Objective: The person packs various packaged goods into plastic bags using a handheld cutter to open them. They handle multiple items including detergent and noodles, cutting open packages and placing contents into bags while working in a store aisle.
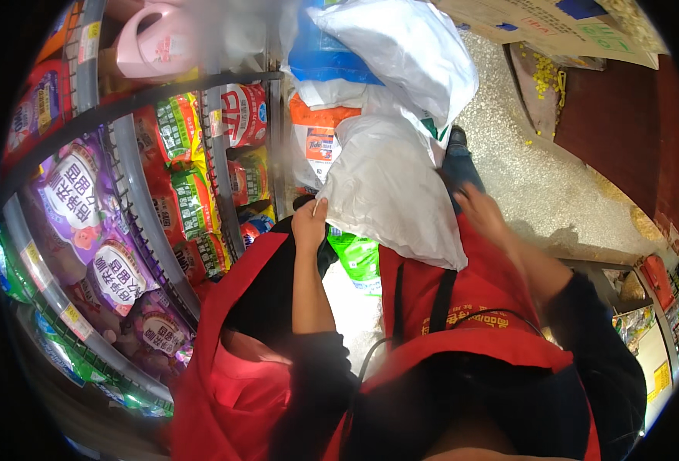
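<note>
A white plastic sack lies across the space in front of me, its open edge facing my body. At the sack's left edge my left hand is closed, pinching the material. Beside its right edge is my right hand, fingers apart, over a blue trouser leg and my red apron. A bright green package shows partly below the sack's rim. Just beyond the sack stands an orange and white detergent bag, partly covered. The sack's contents are hidden.
Wire shelves on the left hold purple detergent bags, red and green packets and a pink jug. More white sacking lies ahead. Speckled floor, a cardboard sheet and a dark red panel are to the right.
</note>
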{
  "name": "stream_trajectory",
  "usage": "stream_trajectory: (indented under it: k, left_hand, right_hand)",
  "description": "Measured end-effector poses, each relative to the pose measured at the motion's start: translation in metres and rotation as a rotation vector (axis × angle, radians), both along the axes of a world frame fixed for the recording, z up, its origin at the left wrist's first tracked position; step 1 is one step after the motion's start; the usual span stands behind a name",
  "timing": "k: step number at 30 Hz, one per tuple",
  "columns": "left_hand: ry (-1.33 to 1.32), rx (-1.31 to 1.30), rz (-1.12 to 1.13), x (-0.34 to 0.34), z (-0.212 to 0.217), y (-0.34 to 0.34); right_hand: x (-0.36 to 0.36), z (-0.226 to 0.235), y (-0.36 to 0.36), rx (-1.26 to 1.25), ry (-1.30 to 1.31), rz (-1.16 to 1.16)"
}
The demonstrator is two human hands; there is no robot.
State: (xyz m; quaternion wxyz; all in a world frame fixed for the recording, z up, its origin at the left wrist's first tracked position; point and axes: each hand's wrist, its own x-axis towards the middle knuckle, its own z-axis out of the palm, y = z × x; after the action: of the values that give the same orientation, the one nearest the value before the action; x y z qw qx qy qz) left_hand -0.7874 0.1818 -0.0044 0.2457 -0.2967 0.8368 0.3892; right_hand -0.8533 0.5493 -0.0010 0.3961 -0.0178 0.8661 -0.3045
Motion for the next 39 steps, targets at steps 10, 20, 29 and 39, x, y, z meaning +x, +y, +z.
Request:
stream_trajectory:
  k: [10,20,29,39]
  left_hand:
    - [0.042,-0.218,-0.008,0.046,0.025,0.014]
    - [0.218,-0.011,0.302,0.069,0.019,0.008]
    - [0.379,0.069,0.525,0.054,-0.005,-0.019]
    - [0.276,-0.038,0.317,0.037,-0.006,-0.005]
  right_hand:
    - [-0.003,-0.067,-0.232,-0.265,-0.031,0.893]
    - [-0.020,0.001,-0.121,-0.109,-0.040,0.801]
    - [0.021,-0.004,-0.033,0.020,-0.252,1.103]
    - [0.054,0.016,-0.087,-0.020,-0.134,0.673]
